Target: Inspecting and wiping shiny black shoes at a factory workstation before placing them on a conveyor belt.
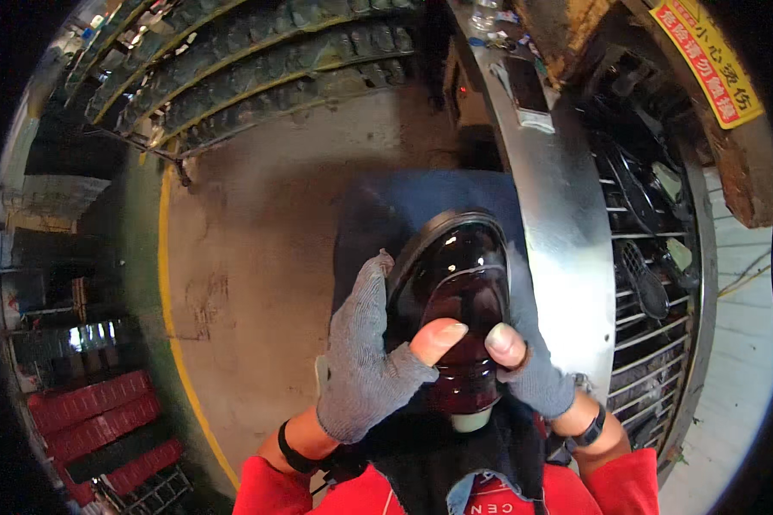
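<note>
A glossy dark shoe, with a last's pale end showing at the heel, is held up in front of my body, toe pointing away from me. My left hand, in a grey glove with bare thumb tip, wraps the shoe's left side, its thumb pressed on the top. On the other side my right hand, gloved the same way, grips the shoe with its thumb also on the upper. The fingers of both hands are mostly hidden beneath the shoe.
Right beside me runs a metal counter with a phone on it. Beyond it, shoe soles lie on a wire rack. Shelves of shoes stand ahead; red crates are stacked at the left.
</note>
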### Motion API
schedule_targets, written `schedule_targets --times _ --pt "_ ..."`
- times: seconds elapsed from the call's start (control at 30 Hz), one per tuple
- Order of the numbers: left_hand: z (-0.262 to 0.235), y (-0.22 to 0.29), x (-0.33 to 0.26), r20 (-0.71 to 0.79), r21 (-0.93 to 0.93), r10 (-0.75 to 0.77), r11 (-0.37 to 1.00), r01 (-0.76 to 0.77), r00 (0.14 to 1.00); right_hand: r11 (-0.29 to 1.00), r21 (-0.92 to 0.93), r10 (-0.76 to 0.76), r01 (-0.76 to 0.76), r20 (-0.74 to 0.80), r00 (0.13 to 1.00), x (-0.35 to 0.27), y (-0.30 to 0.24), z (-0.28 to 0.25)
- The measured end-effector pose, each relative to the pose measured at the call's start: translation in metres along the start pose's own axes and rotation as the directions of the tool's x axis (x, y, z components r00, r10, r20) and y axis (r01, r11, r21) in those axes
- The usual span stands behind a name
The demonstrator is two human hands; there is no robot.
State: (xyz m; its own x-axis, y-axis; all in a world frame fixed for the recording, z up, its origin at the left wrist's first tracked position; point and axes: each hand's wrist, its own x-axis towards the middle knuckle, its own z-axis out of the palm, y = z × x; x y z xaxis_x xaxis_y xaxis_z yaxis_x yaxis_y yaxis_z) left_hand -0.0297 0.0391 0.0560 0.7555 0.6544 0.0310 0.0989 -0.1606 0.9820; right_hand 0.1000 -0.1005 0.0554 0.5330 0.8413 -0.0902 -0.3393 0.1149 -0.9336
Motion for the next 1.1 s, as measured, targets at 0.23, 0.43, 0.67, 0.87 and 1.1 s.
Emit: schedule_targets --times 0.23,0.43,0.67,0.87,1.1 --pt "-0.012 0.059 0.071 0.434 0.015 -0.092 0.995 0.095 0.896 0.841 0.34 0.363 -0.422 0.225 0.904 0.004 0.032 -0.022" --pt "0.005 0.044 0.093 0.403 -0.065 0.192 0.981 -0.182 0.895 0.755 0.521 0.336 -0.398 0.214 0.917 0.007 0.034 -0.039" --pt "0.032 -0.022 0.102 0.29 -0.398 0.142 0.917 -0.016 0.947 0.731 0.543 0.389 -0.414 0.167 0.906 0.006 0.053 -0.052" --pt "0.045 -0.043 0.067 0.046 -0.304 0.017 0.953 -0.002 0.999 0.588 -0.479 0.725 -0.651 -0.046 0.688 -0.063 0.03 -0.081" --pt "0.059 -0.062 0.041 -0.041 0.28 0.368 0.897 -0.342 0.929 0.856 0.077 0.515 -0.511 -0.218 0.829 -0.048 0.054 -0.057"
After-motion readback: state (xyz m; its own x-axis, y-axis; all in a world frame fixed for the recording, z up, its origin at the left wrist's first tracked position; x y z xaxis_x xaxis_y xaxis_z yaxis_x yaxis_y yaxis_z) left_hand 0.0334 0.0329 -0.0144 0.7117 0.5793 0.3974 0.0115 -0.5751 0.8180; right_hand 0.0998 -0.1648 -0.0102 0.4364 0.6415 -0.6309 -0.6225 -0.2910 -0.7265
